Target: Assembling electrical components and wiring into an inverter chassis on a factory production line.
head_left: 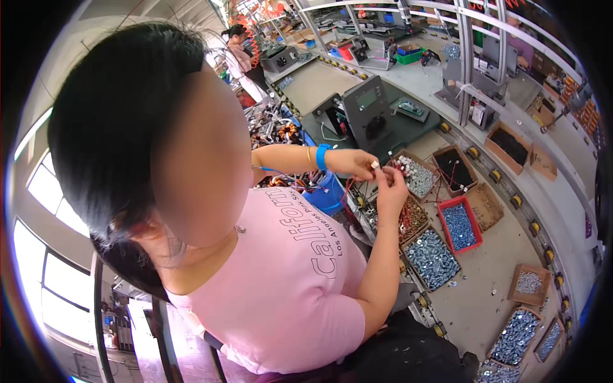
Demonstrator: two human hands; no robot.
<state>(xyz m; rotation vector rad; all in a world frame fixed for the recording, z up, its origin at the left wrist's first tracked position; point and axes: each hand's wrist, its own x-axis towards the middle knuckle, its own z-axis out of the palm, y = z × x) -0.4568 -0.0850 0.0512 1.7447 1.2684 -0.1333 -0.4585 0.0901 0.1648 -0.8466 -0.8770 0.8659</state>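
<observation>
Neither of my own hands shows in the head view. Close in front of me, a person in a pink shirt (287, 268) works with both hands raised over parts boxes. That person's left hand (357, 163), below a blue wristband (322, 157), pinches a small white connector (375, 165). The fingers of their right hand (391, 186) meet it from the other side. Red wires (348, 190) hang below these hands. Just beyond stands a box of white connectors (418, 175). Nearer lie a box of brass-coloured parts (414, 217) and a box of silvery screws (433, 258).
A red bin (479, 235) holds bluish metal parts. Behind the hands stands a dark device panel (367, 115) on a green mat. Rollers (516, 201) line the bench, and a metal post (465, 64) rises beyond. Another person (239, 60) stands farther back.
</observation>
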